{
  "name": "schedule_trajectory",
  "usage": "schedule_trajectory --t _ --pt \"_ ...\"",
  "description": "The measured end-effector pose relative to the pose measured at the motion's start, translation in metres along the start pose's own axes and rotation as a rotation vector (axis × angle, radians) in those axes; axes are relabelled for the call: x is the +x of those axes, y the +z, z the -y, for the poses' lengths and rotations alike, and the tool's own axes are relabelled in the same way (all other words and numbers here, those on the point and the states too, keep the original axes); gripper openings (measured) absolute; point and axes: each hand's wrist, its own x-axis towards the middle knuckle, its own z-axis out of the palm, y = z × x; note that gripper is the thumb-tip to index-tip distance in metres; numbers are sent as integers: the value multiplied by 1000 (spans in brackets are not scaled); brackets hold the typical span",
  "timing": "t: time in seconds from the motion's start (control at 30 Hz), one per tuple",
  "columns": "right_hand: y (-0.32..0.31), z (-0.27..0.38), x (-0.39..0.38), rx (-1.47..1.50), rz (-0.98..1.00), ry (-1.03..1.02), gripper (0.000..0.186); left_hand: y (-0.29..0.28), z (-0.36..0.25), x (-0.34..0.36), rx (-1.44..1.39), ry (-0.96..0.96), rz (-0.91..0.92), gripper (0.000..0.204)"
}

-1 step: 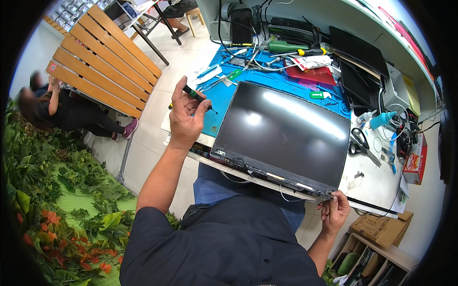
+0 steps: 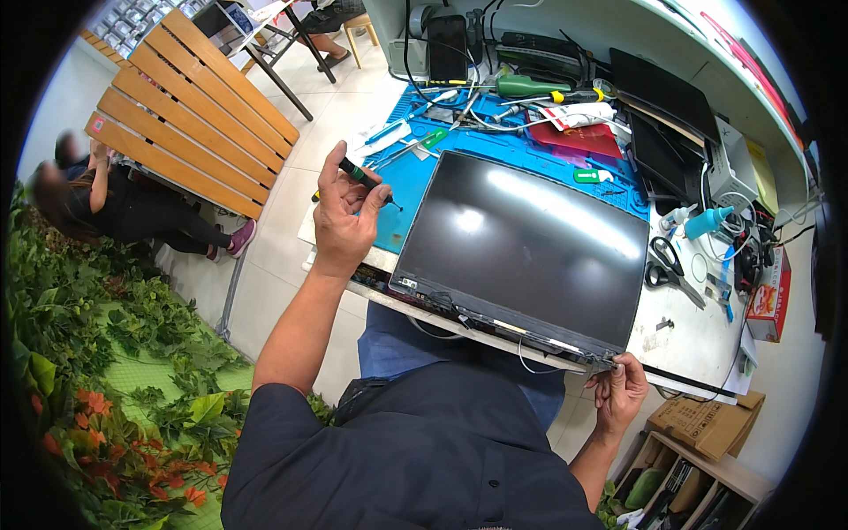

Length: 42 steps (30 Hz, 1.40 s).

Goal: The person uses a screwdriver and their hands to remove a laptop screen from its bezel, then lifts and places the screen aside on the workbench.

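Observation:
A laptop screen assembly (image 2: 530,238) with a dark, glossy panel lies face up on the bench, its lower edge overhanging the near side. Along that edge run bare strips, hinge parts and a thin loose cable (image 2: 523,355). My left hand (image 2: 346,221), raised beside the screen's left edge, is closed round a small black and green screwdriver (image 2: 355,171). The driver's tip points down to the right over the blue mat, apart from the screen. At the lower right corner, my right hand (image 2: 621,389) pinches the hinge end of the screen; its fingertips partly hide the spot.
The blue work mat (image 2: 402,231) carries tweezers, picks and a green screwdriver (image 2: 526,86). Scissors (image 2: 671,272) and a blue-capped bottle (image 2: 707,223) stand right of the screen. A cardboard box (image 2: 711,422) is below right. Someone handles a slatted wooden panel (image 2: 194,115) at left.

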Motion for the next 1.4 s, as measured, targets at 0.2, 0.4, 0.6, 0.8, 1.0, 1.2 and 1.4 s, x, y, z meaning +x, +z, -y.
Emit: schedule_trajectory --t 0.2,0.4,0.6,0.8,1.0,1.2,1.4 --pt "0 1 0 -6 -15 10 15 -1 2 0 -35 1 -2 81" --pt "3 1 1 -6 -12 1 15 -2 0 1 -10 -8 9 81" --pt "1 0 -4 -23 -79 -1 15 7 -1 8 -67 13 -36 82" --pt "4 6 3 25 -46 141 15 21 -64 7 -177 43 -78 78" --pt "4 7 -1 98 -28 41 16 106 -148 -25 -528 126 271 91" --pt "7 12 2 69 -42 103 17 176 -180 -37 -524 362 780 87" --pt "8 16 3 32 -34 114 16 210 -171 -46 -490 420 844 81"
